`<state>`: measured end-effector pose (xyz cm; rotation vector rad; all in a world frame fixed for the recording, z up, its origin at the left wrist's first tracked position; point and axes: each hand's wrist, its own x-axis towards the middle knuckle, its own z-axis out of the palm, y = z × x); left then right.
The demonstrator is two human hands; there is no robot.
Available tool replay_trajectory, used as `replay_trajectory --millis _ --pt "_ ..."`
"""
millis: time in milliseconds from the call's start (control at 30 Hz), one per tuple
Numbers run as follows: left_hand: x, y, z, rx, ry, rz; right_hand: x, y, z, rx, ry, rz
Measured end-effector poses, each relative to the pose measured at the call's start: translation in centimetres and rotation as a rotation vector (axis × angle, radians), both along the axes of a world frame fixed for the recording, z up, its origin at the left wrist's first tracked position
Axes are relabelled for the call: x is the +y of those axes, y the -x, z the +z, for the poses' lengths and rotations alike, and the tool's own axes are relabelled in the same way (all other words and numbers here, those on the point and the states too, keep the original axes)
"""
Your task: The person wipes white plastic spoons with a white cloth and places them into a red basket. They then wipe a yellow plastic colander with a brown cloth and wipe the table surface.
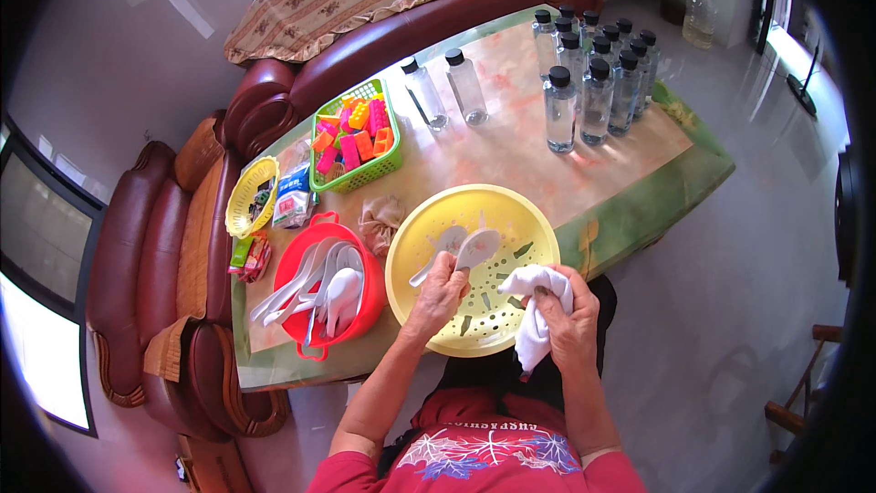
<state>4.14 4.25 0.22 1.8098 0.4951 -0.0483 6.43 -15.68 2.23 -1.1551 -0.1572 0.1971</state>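
My left hand [438, 298] is closed around the handle of a white soup spoon [477, 249], its bowl pointing away from me. A folded white cloth [538, 329] is gripped in my right hand [568, 312], apart from the spoon. Both hands are over a round yellow colander [401, 297] at the table's near edge. A second white spoon [449, 241] rests inside it, just left of the held one. To the left, a red colander [372, 297] with two handles holds several white spoons and ladles [343, 295], some reaching over its rim.
A green basket [391, 162] of coloured toy blocks, a yellow basket [239, 196] of small dark items, plastic packets [294, 196] and a crumpled beige cloth [380, 219] share the table [511, 160]. Several black-capped clear bottles [560, 114] stand far right. Dark red sofas [383, 23] lie beyond.
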Motion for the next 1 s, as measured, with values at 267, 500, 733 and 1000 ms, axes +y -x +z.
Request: replay_trajectory --millis 267,500,733,1000 --pt "-3.3 2.8 2.5 -0.133 0.924 0.143 6.2 -3.1 0.4 -0.699 0.453 -0.314" --pt "-4.0 3.6 2.7 -0.198 0.881 0.169 7.6 -1.9 0.4 -0.918 0.641 -0.309" --pt "-4.9 2.5 3.2 -0.167 0.884 0.381 6.2 -0.4 -0.3 -0.950 0.705 0.094" --pt "-3.7 4.4 1.2 -0.086 0.990 0.109 7.8 -1.9 -0.4 -0.813 0.552 -0.233"
